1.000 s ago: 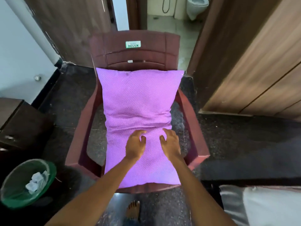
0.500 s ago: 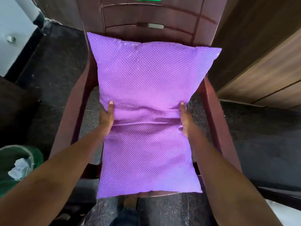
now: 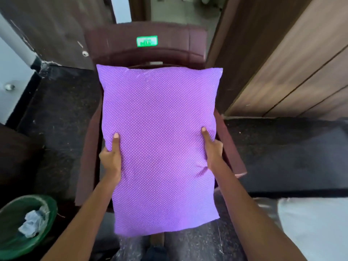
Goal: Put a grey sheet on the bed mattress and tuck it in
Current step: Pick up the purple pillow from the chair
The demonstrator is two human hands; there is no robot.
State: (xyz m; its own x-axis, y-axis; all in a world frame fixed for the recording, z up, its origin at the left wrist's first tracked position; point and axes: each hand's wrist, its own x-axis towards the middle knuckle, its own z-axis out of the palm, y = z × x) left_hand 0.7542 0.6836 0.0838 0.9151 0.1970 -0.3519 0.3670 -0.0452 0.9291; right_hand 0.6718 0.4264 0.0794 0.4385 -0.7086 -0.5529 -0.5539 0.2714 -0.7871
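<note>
We hold a purple pillow (image 3: 160, 144) with fine white dots in both hands, upright in front of us, its long side running from near to far. Our left hand (image 3: 111, 157) clamps the pillow's left edge a little below its middle — thumb pressed flat on the front face, the other fingers wrapped behind where we cannot see them. Our right hand (image 3: 211, 149) grips the right edge at about the same height in the same way, thumb on the front, the cloth dimpled under it. Whether the pillow's lower end touches anything we cannot tell, as it hides what lies beneath.

Behind the pillow stands a dark red plastic chair (image 3: 146, 46), its backrest showing above the pillow's far edge with a green label (image 3: 146, 41) on it, too blurred to read, and its armrests showing on either side. The floor (image 3: 60, 113) is dark speckled stone. At the near left sits a green waste bin (image 3: 28, 234) with crumpled paper (image 3: 32, 222) inside. On the right runs a wood-panelled wall (image 3: 293, 68).

As for the task's own things, the grey sheet is nowhere in view; at the near right corner a pale padded corner (image 3: 312, 227) shows — likely the bed mattress, though we cannot be sure. Neither hand is touching it.
</note>
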